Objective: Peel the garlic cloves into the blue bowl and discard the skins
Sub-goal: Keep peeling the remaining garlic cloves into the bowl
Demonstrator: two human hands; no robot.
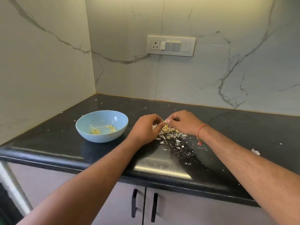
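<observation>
Right now both hands, the left hand (143,127) and right hand (182,121), are pinching one garlic clove (165,122) above the skins (172,135), right of the blue bowl (86,127) holding peeled cloves (103,129).

No readable text, labels, brands or numbers anywhere. Switch panel (171,45) on the wall unmarked, blue bowl (102,125) plain, cupboard doors (178,208) blank, counter (65,143) bare of print.
</observation>
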